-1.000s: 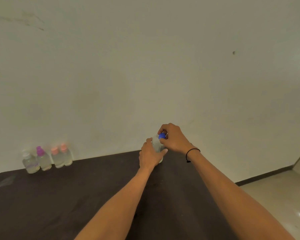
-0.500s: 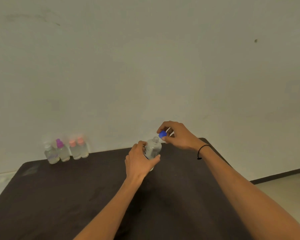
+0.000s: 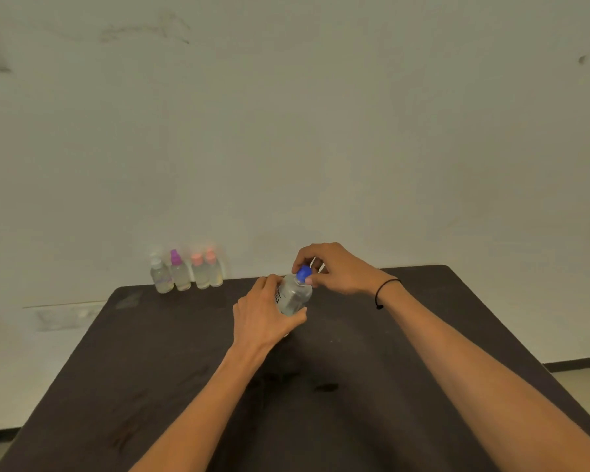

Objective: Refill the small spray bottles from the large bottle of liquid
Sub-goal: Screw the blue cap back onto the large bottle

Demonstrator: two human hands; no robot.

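The large clear bottle point(image 3: 292, 296) stands on the dark table point(image 3: 184, 369), tilted slightly to the right. My left hand point(image 3: 264, 315) is wrapped around its body. My right hand point(image 3: 334, 267) pinches its blue cap point(image 3: 304, 273) at the mouth of the bottle; I cannot tell whether the cap is screwed on. Several small spray bottles point(image 3: 186, 272) with clear liquid stand in a row at the table's back left edge: one with a clear top, one purple, two pink. Both hands are well to the right of them.
A plain wall rises right behind the table's far edge. The table's right edge drops to a light floor point(image 3: 586, 376). A black band point(image 3: 385, 291) circles my right wrist. A dark smudge point(image 3: 326, 387) marks the table between my forearms.
The bottle and both hands came from the wall toward the table's middle. Half a second ago the blue cap was held just off the neck; now it is at the mouth. The view has shifted.
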